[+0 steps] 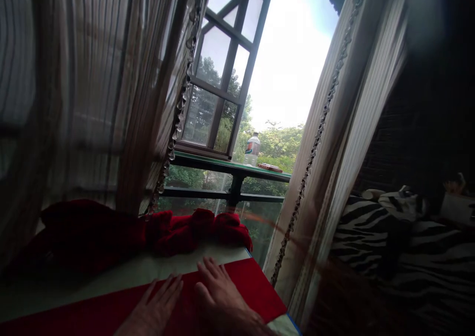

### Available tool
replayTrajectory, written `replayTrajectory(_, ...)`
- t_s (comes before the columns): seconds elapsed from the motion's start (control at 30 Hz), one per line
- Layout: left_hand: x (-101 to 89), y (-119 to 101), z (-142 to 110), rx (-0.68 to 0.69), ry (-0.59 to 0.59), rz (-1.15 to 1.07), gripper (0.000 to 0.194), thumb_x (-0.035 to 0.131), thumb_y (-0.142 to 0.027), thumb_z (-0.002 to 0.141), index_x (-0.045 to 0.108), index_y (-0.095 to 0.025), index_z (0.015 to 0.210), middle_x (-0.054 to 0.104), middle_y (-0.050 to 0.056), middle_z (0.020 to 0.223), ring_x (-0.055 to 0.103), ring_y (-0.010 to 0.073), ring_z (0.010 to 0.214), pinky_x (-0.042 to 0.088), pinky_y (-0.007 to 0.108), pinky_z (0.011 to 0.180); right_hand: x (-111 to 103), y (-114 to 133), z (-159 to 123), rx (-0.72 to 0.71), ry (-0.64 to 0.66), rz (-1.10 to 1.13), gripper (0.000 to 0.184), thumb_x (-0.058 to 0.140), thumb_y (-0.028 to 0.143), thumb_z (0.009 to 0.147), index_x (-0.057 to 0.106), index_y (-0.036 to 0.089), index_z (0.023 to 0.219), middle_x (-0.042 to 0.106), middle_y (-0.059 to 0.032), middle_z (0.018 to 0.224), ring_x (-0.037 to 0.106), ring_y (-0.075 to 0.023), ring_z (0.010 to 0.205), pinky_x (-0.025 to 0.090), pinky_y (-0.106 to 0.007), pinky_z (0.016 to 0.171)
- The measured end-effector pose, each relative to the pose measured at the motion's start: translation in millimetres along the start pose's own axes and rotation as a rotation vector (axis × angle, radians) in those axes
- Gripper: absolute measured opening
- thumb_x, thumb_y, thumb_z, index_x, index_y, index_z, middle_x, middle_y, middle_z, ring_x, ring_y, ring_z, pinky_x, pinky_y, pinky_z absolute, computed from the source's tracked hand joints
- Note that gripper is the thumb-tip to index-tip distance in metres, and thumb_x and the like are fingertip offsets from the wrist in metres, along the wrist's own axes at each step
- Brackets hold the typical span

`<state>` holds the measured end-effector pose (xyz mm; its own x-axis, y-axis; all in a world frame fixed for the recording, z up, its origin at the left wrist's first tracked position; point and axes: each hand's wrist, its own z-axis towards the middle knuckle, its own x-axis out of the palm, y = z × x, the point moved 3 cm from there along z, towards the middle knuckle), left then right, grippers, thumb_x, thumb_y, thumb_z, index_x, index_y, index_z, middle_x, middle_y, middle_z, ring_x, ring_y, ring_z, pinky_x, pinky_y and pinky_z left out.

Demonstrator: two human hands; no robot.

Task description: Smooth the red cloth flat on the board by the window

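Note:
A long red cloth (256, 281) lies flat across the pale table top (208, 252), its far end close to the table's right edge. Both hands rest palm down on it. My left hand (156, 304) has its fingers stretched forward near the cloth's back edge. To its right, my right hand (220, 286) lies with fingers extended and the thumb apart, also touching the cloth. Behind them is a crumpled heap of dark red fabric (196, 229) along the back of the table. The near part of the red cloth is cut off by the frame.
An open window (226, 78) stands behind the table, with sheer curtains (92, 103) on the left and another curtain (322, 143) at right. A plastic bottle (253, 150) and a small flat object (270, 168) sit on the sill. Zebra-striped fabric (365, 227) shows in the dark right side.

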<state>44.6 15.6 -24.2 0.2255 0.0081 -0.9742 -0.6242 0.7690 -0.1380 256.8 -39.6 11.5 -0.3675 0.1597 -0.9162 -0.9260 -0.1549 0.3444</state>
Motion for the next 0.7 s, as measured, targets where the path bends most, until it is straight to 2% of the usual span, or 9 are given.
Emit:
replayTrajectory(0.1,-5.3,-1.2,0.1,0.026,0.06,0.0,0.099,0.069,-0.084,0.086,0.039,-0.041,0.171,0.029,0.007,0.179,0.033,0.0405,0.168,0.019,0.056,0.139,23.6,28.6,11.4,-0.072,0.044,0.049,0.066,0.048,0.057,0.113,0.042,0.031,0.173,0.04,-0.0084,0.183,0.033,-0.0313,0.171,0.027,-0.06,0.14)
replayTrajectory(0.17,-12.4,-4.1,-0.2,0.009,0.128,-0.004,0.1,0.067,-0.085,0.088,0.039,-0.037,0.171,0.027,0.007,0.179,0.03,0.0415,0.169,0.017,0.057,0.14,24.4,25.7,8.2,-0.076,0.076,0.055,0.067,0.05,0.059,0.112,0.042,0.032,0.173,0.041,-0.0082,0.183,0.033,-0.031,0.171,0.023,-0.059,0.141)
replayTrajectory(0.27,-25.5,-8.8,-1.8,-0.027,0.178,-0.085,0.105,0.066,-0.087,0.089,0.037,-0.031,0.172,0.024,0.009,0.179,0.028,0.0436,0.169,0.016,0.058,0.141,5.2,-11.0,-4.7,0.006,0.084,0.026,0.069,0.05,0.059,0.111,0.041,0.033,0.174,0.036,-0.0041,0.185,0.029,-0.0263,0.173,0.017,-0.047,0.143)
replayTrajectory(0.37,-35.3,-12.1,-4.9,-0.009,0.193,-0.117,0.105,0.068,-0.083,0.091,0.031,-0.029,0.173,0.02,0.01,0.18,0.025,0.0429,0.17,0.014,0.06,0.14,-21.7,-69.1,-18.2,0.163,0.052,0.002,0.068,0.048,0.053,0.111,0.047,0.022,0.171,0.038,-0.0117,0.183,0.028,-0.0289,0.173,0.014,-0.047,0.143)
replayTrajectory(0.43,-38.8,-12.7,-7.5,-0.005,0.213,-0.102,0.104,0.069,-0.08,0.092,0.029,-0.03,0.174,0.02,0.008,0.181,0.024,0.0407,0.17,0.014,0.058,0.14,-35.2,-105.8,-26.4,0.282,0.011,-0.002,0.065,0.043,0.046,0.111,0.049,0.019,0.17,0.039,-0.0146,0.182,0.029,-0.0298,0.172,0.014,-0.045,0.142)
replayTrajectory(0.5,-41.4,-13.5,-9.2,-0.01,0.21,-0.088,0.104,0.067,-0.081,0.094,0.028,-0.029,0.175,0.02,0.008,0.181,0.025,0.0382,0.171,0.012,0.053,0.141,-42.3,-132.8,-33.5,0.36,-0.024,0.018,0.065,0.041,0.044,0.111,0.047,0.018,0.171,0.04,-0.0133,0.182,0.028,-0.0273,0.172,0.021,-0.037,0.139)
replayTrajectory(0.6,-43.6,-17.9,-7.8,0.008,0.245,-0.077,0.107,0.062,-0.082,0.096,0.026,-0.02,0.176,0.015,0.011,0.182,0.019,0.0373,0.172,0.007,0.054,0.141,-45.2,-155.5,-39.7,0.428,-0.054,0.071,0.062,0.03,0.043,0.115,0.05,0.021,0.17,0.059,-0.0122,0.171,0.05,-0.0254,0.161,0.038,-0.031,0.129)
replayTrajectory(0.7,-47.0,-23.4,-3.1,-0.034,0.326,-0.044,0.111,0.067,-0.075,0.096,0.022,-0.013,0.176,0.007,0.014,0.182,0.009,0.0374,0.173,0.004,0.058,0.14,-50.0,-169.7,-38.5,0.479,-0.113,0.088,0.056,0.031,0.042,0.119,0.062,0.023,0.161,0.068,-0.0135,0.163,0.057,-0.0268,0.156,0.044,-0.038,0.129)
